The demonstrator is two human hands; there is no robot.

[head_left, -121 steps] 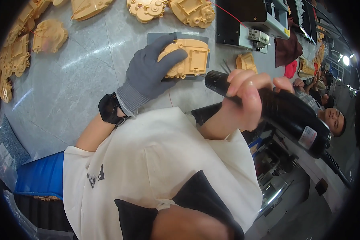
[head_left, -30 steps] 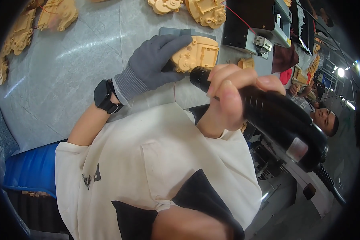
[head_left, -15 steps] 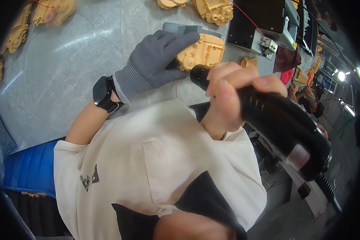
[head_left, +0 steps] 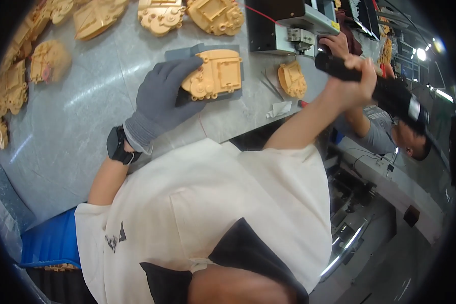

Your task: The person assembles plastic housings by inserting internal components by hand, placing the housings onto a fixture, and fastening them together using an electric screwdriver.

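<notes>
My left hand (head_left: 162, 93), in a grey glove, grips the left side of a yellow-orange plastic housing (head_left: 220, 73). Round bosses and a rectangular recess show on the housing's upper face. Beneath it lies a grey block-like fixture (head_left: 175, 53), partly covered by hand and housing. Bare and lifted off to the right, my right hand (head_left: 358, 83) is closed around a black corded electric screwdriver (head_left: 397, 99). The tool's nose points up and left, well apart from the housing. Its bit is too small to make out.
Several similar housings (head_left: 215, 15) lie along the table's far and left sides. A black machine (head_left: 271, 25) stands at the far right. Near it are an orange part (head_left: 292, 80), tweezers (head_left: 272, 85) and white paper (head_left: 278, 109). A co-worker (head_left: 377, 129) is at right; a blue bin (head_left: 50, 235) sits lower left.
The screwdriver in my right hand has moved away from the housing, up and to the right. My left hand still grips the housing. The whole view has shifted, bringing the co-worker into fuller sight.
</notes>
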